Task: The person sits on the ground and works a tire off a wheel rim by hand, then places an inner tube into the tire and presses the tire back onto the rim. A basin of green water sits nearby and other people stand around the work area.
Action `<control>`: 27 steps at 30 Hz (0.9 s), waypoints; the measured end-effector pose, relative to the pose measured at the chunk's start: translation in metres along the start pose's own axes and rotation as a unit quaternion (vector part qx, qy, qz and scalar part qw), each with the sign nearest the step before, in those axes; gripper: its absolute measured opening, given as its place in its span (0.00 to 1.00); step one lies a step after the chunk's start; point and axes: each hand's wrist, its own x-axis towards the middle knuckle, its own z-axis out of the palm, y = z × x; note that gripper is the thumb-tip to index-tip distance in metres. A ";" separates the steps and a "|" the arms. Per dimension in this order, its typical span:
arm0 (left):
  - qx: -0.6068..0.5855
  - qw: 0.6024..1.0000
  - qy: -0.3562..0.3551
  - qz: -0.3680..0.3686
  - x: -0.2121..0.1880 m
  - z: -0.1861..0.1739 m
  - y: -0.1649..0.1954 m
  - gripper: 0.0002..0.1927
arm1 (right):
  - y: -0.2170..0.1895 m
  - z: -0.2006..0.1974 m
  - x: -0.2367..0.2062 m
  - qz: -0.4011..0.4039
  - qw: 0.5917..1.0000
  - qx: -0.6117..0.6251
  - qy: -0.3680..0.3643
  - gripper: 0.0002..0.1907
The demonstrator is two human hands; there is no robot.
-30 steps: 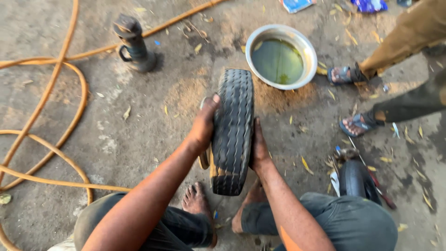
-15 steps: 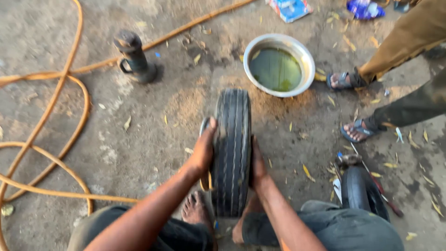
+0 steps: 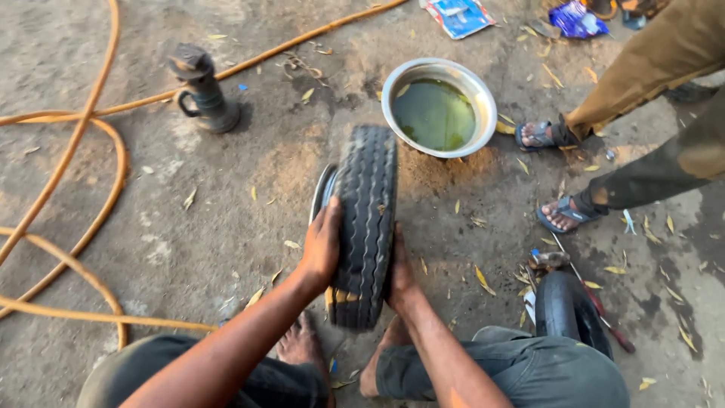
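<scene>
A small black tyre [image 3: 366,219] on a metal rim stands upright on the ground between my bare feet. My left hand [image 3: 322,245] presses flat against its left sidewall, and my right hand [image 3: 399,270] grips its right sidewall. Both hands hold the tyre steady, tread facing up toward the camera. A metal basin [image 3: 438,107] of greenish water sits just beyond the tyre.
An orange hose [image 3: 72,189] loops over the ground on the left. A dark bottle jack [image 3: 202,91] stands at the upper left. Another person's sandalled feet [image 3: 555,174] are at the right. A black inner tube [image 3: 570,306] and tools lie by my right knee.
The view has shifted so the tyre sits lower in the picture. My hands stay on both sides of the tyre, which looks slightly rolled toward me.
</scene>
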 end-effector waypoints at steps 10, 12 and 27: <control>0.004 0.992 -0.112 -0.053 0.044 -0.006 0.028 0.45 | -0.027 -0.008 0.031 -0.030 0.995 0.027 -0.092 0.45; 0.014 0.991 -0.120 -0.050 0.047 -0.008 0.023 0.45 | -0.027 -0.008 0.034 -0.044 0.997 -0.024 -0.060 0.45; 0.026 0.993 -0.100 -0.063 0.019 0.007 0.032 0.37 | 0.002 -0.020 0.004 -0.033 0.996 0.077 -0.012 0.46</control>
